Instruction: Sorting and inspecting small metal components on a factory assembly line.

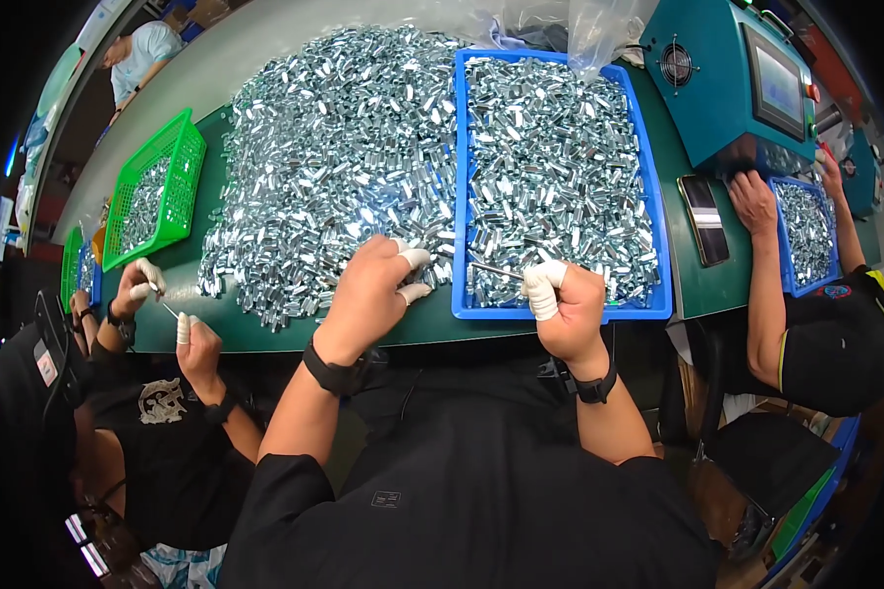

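Observation:
My left hand point(368, 294), with white finger covers on thumb and forefinger, is at the near edge of a large heap of small shiny metal pieces point(334, 167). Its thumb and forefinger are apart, and I see no piece gripped between them. In my right hand point(567, 306), whose covered fingers are curled closed, is a thin metal rod point(496, 270) pointing left. That hand is over the near edge of a blue tray point(560, 313) filled with the same kind of pieces. The rod's tip lies near the tray's left wall.
A green basket point(193, 187) of pieces stands at left, where a co-worker's hands point(198, 348) hold a thin tool. To the right are a phone point(703, 221), a teal machine with a screen point(727, 83), and another co-worker's hand point(753, 201) beside a smaller blue tray point(784, 245).

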Motion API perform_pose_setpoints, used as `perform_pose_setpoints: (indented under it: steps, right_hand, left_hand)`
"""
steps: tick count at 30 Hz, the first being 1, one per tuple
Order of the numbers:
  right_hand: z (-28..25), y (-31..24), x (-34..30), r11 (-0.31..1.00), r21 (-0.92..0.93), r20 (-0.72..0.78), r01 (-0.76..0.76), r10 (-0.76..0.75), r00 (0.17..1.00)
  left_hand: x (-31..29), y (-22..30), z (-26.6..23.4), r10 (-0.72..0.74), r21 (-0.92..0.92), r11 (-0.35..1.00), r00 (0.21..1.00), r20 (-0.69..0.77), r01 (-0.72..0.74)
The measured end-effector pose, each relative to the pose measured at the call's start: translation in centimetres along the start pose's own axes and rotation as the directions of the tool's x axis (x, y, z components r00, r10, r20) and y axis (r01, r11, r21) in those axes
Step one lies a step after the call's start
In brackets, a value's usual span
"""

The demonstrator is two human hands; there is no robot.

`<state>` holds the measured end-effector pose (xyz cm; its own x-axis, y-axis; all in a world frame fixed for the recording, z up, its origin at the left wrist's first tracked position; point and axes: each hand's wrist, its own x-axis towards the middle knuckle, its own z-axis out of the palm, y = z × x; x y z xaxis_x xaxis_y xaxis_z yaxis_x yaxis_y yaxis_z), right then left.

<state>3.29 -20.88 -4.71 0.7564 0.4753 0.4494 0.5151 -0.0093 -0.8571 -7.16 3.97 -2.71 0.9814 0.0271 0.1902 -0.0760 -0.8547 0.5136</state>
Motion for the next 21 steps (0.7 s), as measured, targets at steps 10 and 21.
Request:
perform_pose_setpoints:
  steps: [10, 21]
  right_hand:
    - [0.0, 0.4, -0.2, 0.999, 0.001, -0.012, 0.035, -0.035, 0.999]
    - [-0.1, 0.4, -0.1, 0.997, -0.051, 0.054, 0.060, -0.057, 0.997]
  left_hand:
    - [-0.2, 0.3, 1.2, 0.026, 0.071, 0.997, 1.000, -0.001, -0.026]
    - [1.1, 3.9, -0.3, 0.028, -0.491, 0.870, 0.999, -0.036, -0.042]
